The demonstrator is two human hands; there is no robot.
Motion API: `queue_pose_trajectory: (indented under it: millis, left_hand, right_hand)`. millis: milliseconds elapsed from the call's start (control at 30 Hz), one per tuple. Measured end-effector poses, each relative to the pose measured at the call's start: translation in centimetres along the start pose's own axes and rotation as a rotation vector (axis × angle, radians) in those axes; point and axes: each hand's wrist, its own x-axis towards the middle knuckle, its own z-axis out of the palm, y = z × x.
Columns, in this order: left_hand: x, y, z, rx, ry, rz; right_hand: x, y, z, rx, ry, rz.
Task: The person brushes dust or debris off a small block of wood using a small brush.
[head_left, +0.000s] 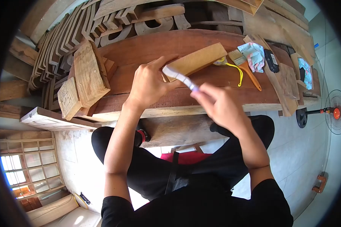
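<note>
Two hands work at the near edge of a wide plank (147, 49) that serves as the bench and carries everything. At its left end lies a stack of rough boards (85, 77), pushed aside so the middle of the plank is open for work. At the right end lie a brush (246, 66) with an orange handle, a cloth (255, 55) and a yellow cord (236, 70), near enough to reach but apart from the hands.

A wood block (195, 60) lies slanted near the middle of the front edge. The left hand (149, 85) presses on its near end, fingers curled around it, probably to keep it steady. The right hand (219, 108) is blurred; its fingers seem closed on a thin pale strip (180, 77), maybe sandpaper, which touches the block's end.
</note>
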Motion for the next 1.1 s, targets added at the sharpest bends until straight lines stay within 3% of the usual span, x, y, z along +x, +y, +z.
queue_pose_trajectory:
  millis: [33, 67, 167, 200, 233, 300, 367, 433, 467, 500, 567, 633, 700, 733, 767, 833, 900, 933, 1000, 1067, 1100]
  left_hand:
    - [0.0, -0.2, -0.1, 0.015, -0.009, -0.012]
    - [0.1, -0.3, -0.2, 0.029, -0.026, -0.023]
    - [-0.2, 0.4, -0.3, 0.008, -0.014, -0.010]
    - [-0.1, 0.7, -0.3, -0.007, 0.011, 0.008]
    - [0.1, 0.6, -0.2, -0.015, 0.017, 0.007]
    - [-0.1, 0.3, -0.2, -0.020, -0.005, 0.005]
    - [-0.1, 0.8, -0.5, -0.042, -0.034, -0.038]
    - [-0.2, 0.8, -0.4, -0.047, -0.022, -0.044]
    - [-0.4, 0.4, -0.3, -0.036, -0.009, -0.026]
    - [-0.2, 0.2, -0.3, -0.021, 0.005, -0.007]
    - [0.1, 0.1, -0.4, -0.021, -0.012, -0.011]
    - [-0.3, 0.3, -0.5, -0.027, -0.040, -0.021]
    - [-0.1, 0.6, -0.3, -0.041, -0.013, -0.021]
    - [0.1, 0.4, -0.1, -0.038, 0.012, 0.024]
    - [0.1, -0.1, 0.0, -0.032, 0.033, 0.065]
    - [0.1, 0.3, -0.2, -0.026, 0.000, 0.048]
    - [0.1, 1.2, -0.7, -0.029, -0.058, -0.070]
    - [0.1, 1.0, -0.6, -0.033, -0.039, -0.033]
    - [0.1, 0.2, -0.1, -0.039, 0.020, 0.044]
    - [-0.3, -0.7, -0.1, 0.007, 0.007, -0.022]
    - [-0.4, -0.9, -0.2, 0.032, -0.018, -0.049]
  right_hand:
    - [-0.2, -0.8, 0.3, 0.023, -0.021, -0.075]
    - [-0.2, -1.2, -0.8, -0.045, -0.140, 0.074]
    - [1.2, 1.6, -1.5, -0.100, 0.077, 0.159]
    - [0.6, 2.1, -0.6, 0.082, 0.005, 0.229]
    - [0.0, 1.0, -0.4, 0.008, 0.014, 0.077]
    - [-0.3, -0.3, -0.7, -0.029, -0.065, -0.022]
    - [0.7, 0.9, -1.8, 0.047, -0.046, 0.226]
    - [1.8, 2.2, -2.0, -0.042, 0.132, 0.139]
    - [0.9, 1.6, -2.0, 0.012, -0.034, 0.274]
    - [0.3, 0.7, -1.1, 0.025, -0.003, 0.071]
    - [-0.1, -0.3, -1.6, -0.072, -0.140, 0.014]
    - [1.2, 2.0, -1.8, 0.073, -0.017, 0.207]
    - [1.6, 3.2, -2.7, -0.039, 0.138, 0.140]
    - [1.0, 2.3, -2.5, 0.002, -0.021, 0.266]
    - [0.3, 1.3, -2.0, 0.007, -0.037, 0.148]
    - [0.4, -0.2, -2.8, -0.031, -0.178, 0.131]
    - [1.6, 2.2, -2.9, 0.049, -0.009, 0.242]
    - [2.0, 2.9, -2.8, 0.009, 0.137, 0.154]
    - [0.6, 1.2, -2.4, -0.012, -0.023, 0.137]
    - [-0.4, 0.0, -1.9, -0.071, -0.165, 0.039]
    - [0.0, 0.1, -2.2, -0.038, -0.116, 0.152]
